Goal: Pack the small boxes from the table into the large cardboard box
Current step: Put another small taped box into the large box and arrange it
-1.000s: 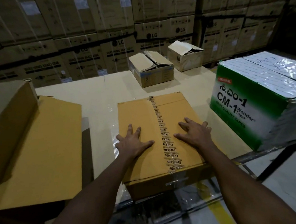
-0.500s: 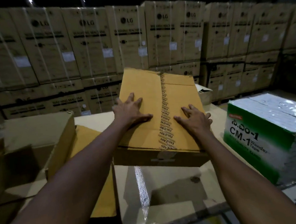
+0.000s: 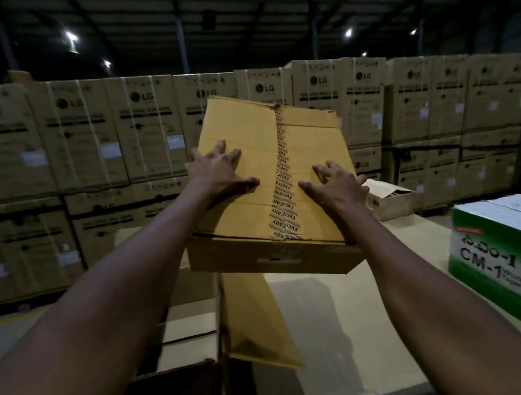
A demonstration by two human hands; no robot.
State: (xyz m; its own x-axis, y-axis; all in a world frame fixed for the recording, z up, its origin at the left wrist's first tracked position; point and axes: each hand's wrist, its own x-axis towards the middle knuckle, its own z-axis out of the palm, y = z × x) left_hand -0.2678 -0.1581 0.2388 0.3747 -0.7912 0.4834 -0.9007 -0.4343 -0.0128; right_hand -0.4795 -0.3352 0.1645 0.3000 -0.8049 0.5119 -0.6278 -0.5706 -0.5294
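Note:
A brown cardboard box (image 3: 307,134), sealed down the middle with EVEREADY printed tape, is tilted steeply with its near edge raised off the table (image 3: 346,323); its far edge is hidden. My left hand (image 3: 218,172) lies flat on the box's top face left of the tape, fingers spread. My right hand (image 3: 335,186) presses flat on the same face right of the tape. Below and to the left stands a large open cardboard box (image 3: 183,331), its yellow-brown flap (image 3: 256,323) hanging over the table.
A green and white CM-1 tape carton (image 3: 510,264) sits on the table at the right. A small open box (image 3: 391,199) stands at the table's far side. Stacked LG cartons (image 3: 143,135) form a wall behind the table.
The taped box lay flat on the table under both hands; its near edge has risen and it now tilts steeply. The camera has swung upward and left.

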